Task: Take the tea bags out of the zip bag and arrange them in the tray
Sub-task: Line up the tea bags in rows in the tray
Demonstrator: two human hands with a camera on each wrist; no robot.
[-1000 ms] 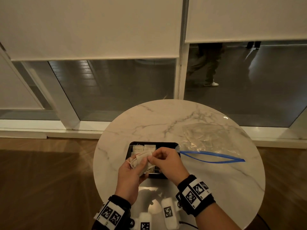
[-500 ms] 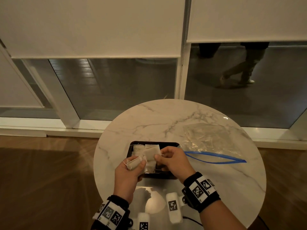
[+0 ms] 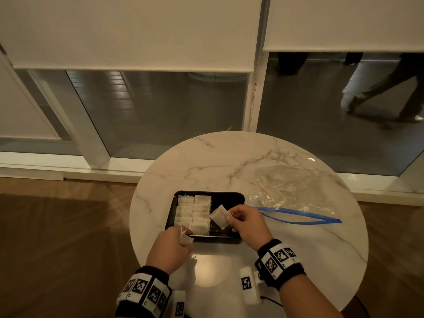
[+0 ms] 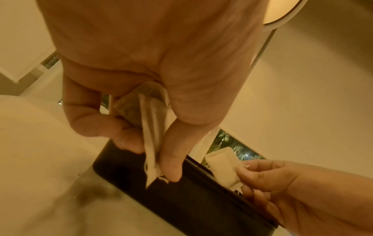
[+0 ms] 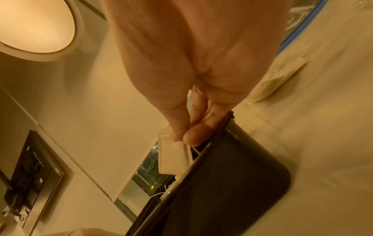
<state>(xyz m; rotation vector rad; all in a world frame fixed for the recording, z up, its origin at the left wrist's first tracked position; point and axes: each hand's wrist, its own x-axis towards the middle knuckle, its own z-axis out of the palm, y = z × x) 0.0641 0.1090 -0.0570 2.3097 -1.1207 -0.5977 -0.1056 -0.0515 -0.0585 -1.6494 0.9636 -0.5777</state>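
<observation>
**Tea Bag Transfer: Hands Over Tray**

While both hands worked at the lower centre of the head view, each grasped tea bags. The right hand [image 3: 246, 222] pinched a single tea bag [image 3: 219, 217] by one corner between thumb and fingertips; the bag hung tilted over the bare right half of the black tray [image 3: 231, 196]. The left hand [image 3: 171, 247] was at the tray's near left corner, fingers and thumb curled round a small bunch of tea bags [image 4: 150, 127], strings trailing from the lower end.

The tray lay on the round marble surface [image 3: 206, 161], at the middle of the frame. Its left half held arranged tea bags [image 3: 193, 212] in two columns, overlapping one another. The right half showed bare black floor beneath the held bag.

The zip bag [image 3: 286, 187] lay flat on the surface at centre right, just beside the tray's right edge, its blue zip strip [image 3: 302, 218] gaping toward the lower edge of the frame. Pale contents showed inside through the clear plastic; they could not be counted.
</observation>
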